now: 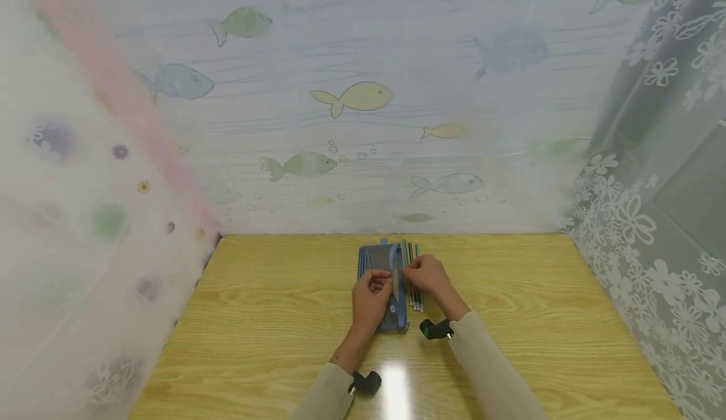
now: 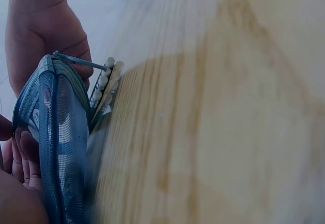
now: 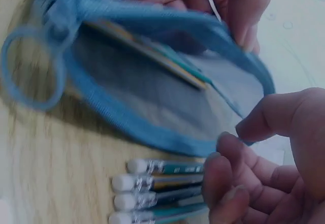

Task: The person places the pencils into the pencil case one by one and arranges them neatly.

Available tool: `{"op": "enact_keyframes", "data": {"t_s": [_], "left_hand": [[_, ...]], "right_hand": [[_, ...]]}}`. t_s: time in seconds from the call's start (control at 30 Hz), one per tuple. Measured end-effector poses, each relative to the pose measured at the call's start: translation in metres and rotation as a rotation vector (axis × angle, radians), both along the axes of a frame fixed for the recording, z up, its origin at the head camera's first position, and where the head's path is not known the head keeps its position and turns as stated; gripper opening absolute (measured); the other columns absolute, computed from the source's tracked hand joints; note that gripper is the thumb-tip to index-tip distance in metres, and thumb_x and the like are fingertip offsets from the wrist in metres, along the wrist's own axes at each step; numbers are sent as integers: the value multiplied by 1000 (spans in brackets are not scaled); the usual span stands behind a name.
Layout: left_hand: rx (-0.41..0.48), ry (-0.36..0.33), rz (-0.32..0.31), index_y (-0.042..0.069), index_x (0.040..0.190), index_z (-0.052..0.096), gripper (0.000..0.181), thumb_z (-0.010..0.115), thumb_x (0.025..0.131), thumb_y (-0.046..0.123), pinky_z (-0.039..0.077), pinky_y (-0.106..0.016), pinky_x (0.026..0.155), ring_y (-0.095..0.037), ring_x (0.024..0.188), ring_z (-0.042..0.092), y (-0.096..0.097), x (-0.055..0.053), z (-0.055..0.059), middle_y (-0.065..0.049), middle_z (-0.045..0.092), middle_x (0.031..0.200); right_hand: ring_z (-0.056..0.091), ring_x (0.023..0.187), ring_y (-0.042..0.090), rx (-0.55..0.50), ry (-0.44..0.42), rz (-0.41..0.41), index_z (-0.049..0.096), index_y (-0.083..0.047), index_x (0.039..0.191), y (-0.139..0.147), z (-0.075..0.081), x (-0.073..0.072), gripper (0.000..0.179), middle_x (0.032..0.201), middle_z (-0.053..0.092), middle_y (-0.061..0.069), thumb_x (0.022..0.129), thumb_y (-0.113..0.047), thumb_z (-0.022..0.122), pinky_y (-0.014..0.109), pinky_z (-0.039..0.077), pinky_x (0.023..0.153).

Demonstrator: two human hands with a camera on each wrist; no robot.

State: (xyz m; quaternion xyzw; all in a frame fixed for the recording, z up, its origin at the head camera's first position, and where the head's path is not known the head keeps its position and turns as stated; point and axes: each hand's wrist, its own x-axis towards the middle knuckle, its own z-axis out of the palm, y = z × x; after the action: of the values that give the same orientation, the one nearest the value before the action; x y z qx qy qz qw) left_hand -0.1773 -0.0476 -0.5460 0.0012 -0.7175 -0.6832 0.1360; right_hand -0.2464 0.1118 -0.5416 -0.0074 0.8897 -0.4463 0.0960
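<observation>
A blue mesh pencil case (image 1: 392,320) lies on the table with its zipped mouth spread apart. My left hand (image 1: 370,300) pinches one side of the mouth between thumb and fingers. On the opposite side, my right hand (image 1: 430,276) pinches the rim with thumb and fingertip. Inside the case, several pencils (image 3: 177,72) show in the right wrist view. Several more pencils (image 3: 162,167) with white erasers lie side by side on the table, just right of the case and partly under my right hand. A blue ring pull (image 3: 31,104) hangs at the zipper's end.
The wood-grain table (image 1: 255,319) extends around the case on all sides. A fish-patterned curtain (image 1: 363,174) stands along the back edge, with flowered sheets at the left and right. Dark wrist cameras (image 1: 367,383) sit below both hands.
</observation>
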Motion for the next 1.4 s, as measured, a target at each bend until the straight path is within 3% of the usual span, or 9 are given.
{"op": "enact_keyframes", "data": {"t_s": [0.2, 0.47, 0.63, 0.87, 1.4], "left_hand": [[-2, 9, -3, -8, 101, 72, 11, 70, 91, -10, 48, -15, 63, -12, 70, 62, 0, -2, -4, -17, 69, 88], [3, 14, -3, -6, 101, 72, 10, 69, 92, -10, 48, -16, 63, -13, 71, 62, 0, -3, -8, -18, 69, 89], [4, 10, 0, -6, 101, 72, 10, 69, 92, -10, 48, -16, 63, -11, 70, 61, 0, -4, -8, -18, 68, 89], [-4, 6, -3, -9, 101, 71, 10, 68, 91, -11, 48, -15, 63, -18, 71, 62, 0, -1, -1, -20, 69, 89], [29, 9, -12, -8, 101, 72, 10, 69, 92, -10, 48, -16, 63, -16, 71, 62, 0, -2, -5, -17, 69, 88]], "right_hand": [[60, 57, 15, 20, 79, -51, 79, -5, 82, 9, -4, -1, 22, 68, 70, 2, 94, -21, 70, 29, 46, 56], [61, 64, 19, 83, 152, -104, 78, -4, 83, 20, -5, -2, 19, 80, 75, 8, 91, -21, 74, 33, 49, 59], [62, 62, 19, 125, 127, -123, 77, -4, 78, 22, -5, -1, 23, 74, 74, 6, 90, -24, 78, 33, 49, 57], [62, 61, 19, 179, 76, -151, 77, -7, 73, 23, -15, 1, 27, 72, 73, 4, 89, -28, 80, 31, 47, 54], [51, 52, 18, 274, 8, -189, 62, -12, 56, 22, -13, -1, 37, 57, 61, 1, 85, -30, 77, 31, 38, 43]]}}
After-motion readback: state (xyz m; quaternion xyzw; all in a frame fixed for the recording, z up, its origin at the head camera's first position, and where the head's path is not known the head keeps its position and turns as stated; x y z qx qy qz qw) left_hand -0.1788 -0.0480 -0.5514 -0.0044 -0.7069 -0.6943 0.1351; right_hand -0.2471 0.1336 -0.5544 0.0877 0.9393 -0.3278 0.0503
